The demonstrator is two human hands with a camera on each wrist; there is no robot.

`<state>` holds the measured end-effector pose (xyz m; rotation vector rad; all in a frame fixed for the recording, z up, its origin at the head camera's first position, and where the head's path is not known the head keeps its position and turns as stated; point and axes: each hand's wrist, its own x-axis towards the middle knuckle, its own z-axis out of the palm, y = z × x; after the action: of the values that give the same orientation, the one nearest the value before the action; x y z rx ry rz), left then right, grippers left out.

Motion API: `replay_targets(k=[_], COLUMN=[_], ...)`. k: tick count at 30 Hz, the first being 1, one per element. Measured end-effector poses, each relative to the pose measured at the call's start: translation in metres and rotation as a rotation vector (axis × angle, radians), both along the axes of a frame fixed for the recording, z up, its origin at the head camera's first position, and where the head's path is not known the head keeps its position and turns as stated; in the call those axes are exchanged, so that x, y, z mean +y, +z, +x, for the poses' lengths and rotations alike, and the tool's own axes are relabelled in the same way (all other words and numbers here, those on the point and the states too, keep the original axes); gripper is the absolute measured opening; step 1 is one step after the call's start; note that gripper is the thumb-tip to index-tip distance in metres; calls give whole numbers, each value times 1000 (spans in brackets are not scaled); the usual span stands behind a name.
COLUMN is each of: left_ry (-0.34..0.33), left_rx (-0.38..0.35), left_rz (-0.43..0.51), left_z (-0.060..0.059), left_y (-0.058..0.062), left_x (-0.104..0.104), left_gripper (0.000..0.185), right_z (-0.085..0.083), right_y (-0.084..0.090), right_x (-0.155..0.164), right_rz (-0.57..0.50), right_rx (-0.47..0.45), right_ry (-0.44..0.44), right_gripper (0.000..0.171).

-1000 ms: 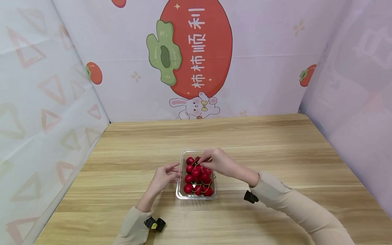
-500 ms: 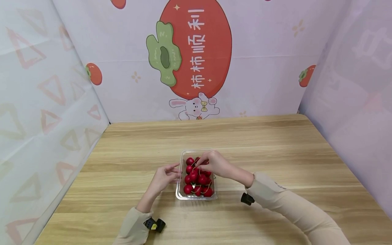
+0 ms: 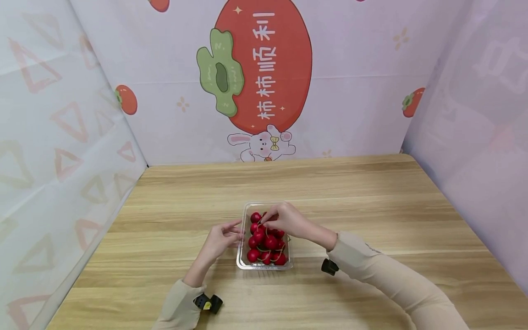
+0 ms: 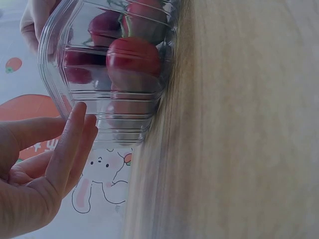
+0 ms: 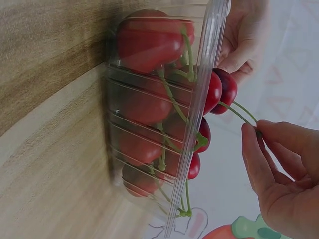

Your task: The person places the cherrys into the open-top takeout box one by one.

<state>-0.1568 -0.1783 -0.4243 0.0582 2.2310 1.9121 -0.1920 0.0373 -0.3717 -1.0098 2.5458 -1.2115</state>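
Observation:
A clear plastic tray [image 3: 264,267] holding several red cherries [image 3: 265,241] with green stems sits on the wooden table [image 3: 371,192]. My left hand [image 3: 230,235] lies beside the tray's left wall, its straight fingers [image 4: 76,130] touching the ribbed plastic [image 4: 102,102]. My right hand [image 3: 275,218] hovers over the tray's far half. In the right wrist view its fingertips [image 5: 256,133] pinch the thin stem of a dark red cherry [image 5: 223,89] that sits just above the rim [image 5: 207,74]. More cherries [image 5: 149,40] fill the tray below.
Printed paper walls enclose the table on the left [image 3: 62,137], back [image 3: 264,82] and right [image 3: 474,114]. Bare wooden tabletop surrounds the tray on all sides. Small black wrist cameras [image 3: 208,302] sit on both sleeves.
My right hand has slid a little left across the tray's far end, its forearm following. The left hand and the tray have stayed put.

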Motion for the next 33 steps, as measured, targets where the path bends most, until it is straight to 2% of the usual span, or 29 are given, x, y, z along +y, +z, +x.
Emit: replay_targets(k=[12,24,33], left_ry=[-7,-5,-3], left_rx=[6,7,10], left_rz=[5,-7,-11], left_z=[1,0,-1], left_y=[1,0,-2], left_x=[0,0,0], left_gripper=[45,44,44], right_z=[-3,-6,-6], right_y=[-1,-4,-5], right_x=[-6,-8,-5], right_rz=[-3,14,-14], right_rx=[-15,20,25], right_ry=[11,15,20], right_gripper=[7,7,9])
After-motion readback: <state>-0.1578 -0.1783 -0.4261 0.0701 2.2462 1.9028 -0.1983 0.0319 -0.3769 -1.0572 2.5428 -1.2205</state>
